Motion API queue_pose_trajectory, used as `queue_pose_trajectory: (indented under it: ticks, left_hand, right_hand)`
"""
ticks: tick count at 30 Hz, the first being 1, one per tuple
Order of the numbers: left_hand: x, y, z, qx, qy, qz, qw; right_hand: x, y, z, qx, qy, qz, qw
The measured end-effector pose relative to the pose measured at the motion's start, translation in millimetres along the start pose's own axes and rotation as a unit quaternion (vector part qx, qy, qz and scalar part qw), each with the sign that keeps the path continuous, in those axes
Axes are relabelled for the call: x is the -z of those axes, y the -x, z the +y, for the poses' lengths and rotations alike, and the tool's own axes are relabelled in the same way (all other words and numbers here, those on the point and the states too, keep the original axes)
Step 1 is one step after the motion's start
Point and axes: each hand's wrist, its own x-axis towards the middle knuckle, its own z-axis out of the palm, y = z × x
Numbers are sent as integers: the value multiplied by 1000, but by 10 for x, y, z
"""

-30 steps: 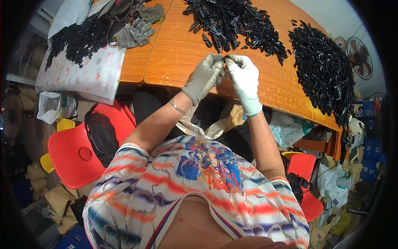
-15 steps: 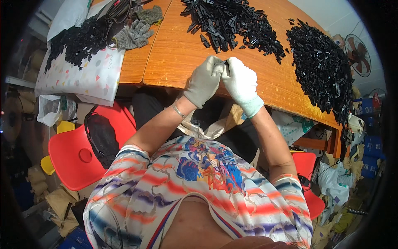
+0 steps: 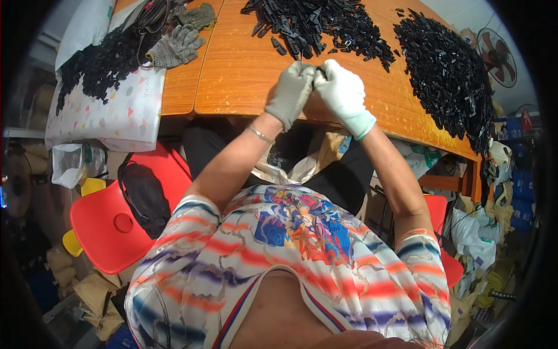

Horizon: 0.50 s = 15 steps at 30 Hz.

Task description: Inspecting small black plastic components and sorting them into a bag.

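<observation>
My left hand [image 3: 288, 94] and my right hand [image 3: 344, 96], both in pale work gloves, meet above the near edge of the wooden table [image 3: 232, 87]. Their fingers are closed in a pinch around a small black plastic part [image 3: 315, 74]; the fingertips hide most of it. Beyond the hands lies a heap of loose black plastic parts [image 3: 325, 26], some long and pointed, others short. Below the hands, between my knees, a pale open bag [image 3: 303, 170] has dark pieces inside.
A larger heap of small black parts [image 3: 447, 75] covers the table's right side. At left, more black pieces [image 3: 104, 64] lie on a patterned white sheet [image 3: 131, 110] beside grey knitted gloves [image 3: 177, 46]. A red chair [image 3: 104, 232] holds a black bag [image 3: 145, 195]. A fan [image 3: 496, 57] stands far right.
My hands have shifted slightly farther over the table, still together with fingers pinched. The whole view has tilted a little, so the heaps appear higher and more to the left.
</observation>
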Motion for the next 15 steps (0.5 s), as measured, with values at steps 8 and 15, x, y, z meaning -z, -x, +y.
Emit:
queue_pose_trajectory:
  ticks: [8, 15]
  left_hand:
    - [363, 237, 142, 72, 104, -61, 990]
    - [179, 526, -10, 101, 251, -133, 953]
  right_hand:
    - [170, 199, 134, -159, -531, -177, 813]
    - [-40, 490, 91, -147, -582, -166, 783]
